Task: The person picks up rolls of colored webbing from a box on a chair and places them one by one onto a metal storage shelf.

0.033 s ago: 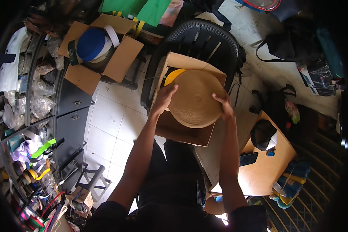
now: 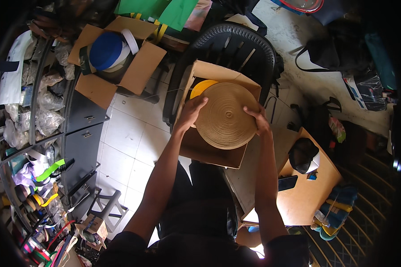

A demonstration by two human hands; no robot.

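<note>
Between my two hands is a large flat roll of tan webbing, its coiled rings facing up. My left hand grips its left edge with the thumb lying on top. On the opposite edge my right hand holds it the same way. The fingers under the roll are hidden. Below it stands an open cardboard box, which the roll partly covers. A yellow roll shows in the box beside my left hand, mostly hidden by the tan one. The box rests on a black chair.
At the far left, another open cardboard box holds blue, white and other rolls. Shelves with plastic bags and coloured strips line the left side. To my right, a wooden table carries a black-and-white cap and a phone.
The tan roll has shifted very slightly toward me and tilted, so its rings look sharper. Both hands keep their hold on it.
</note>
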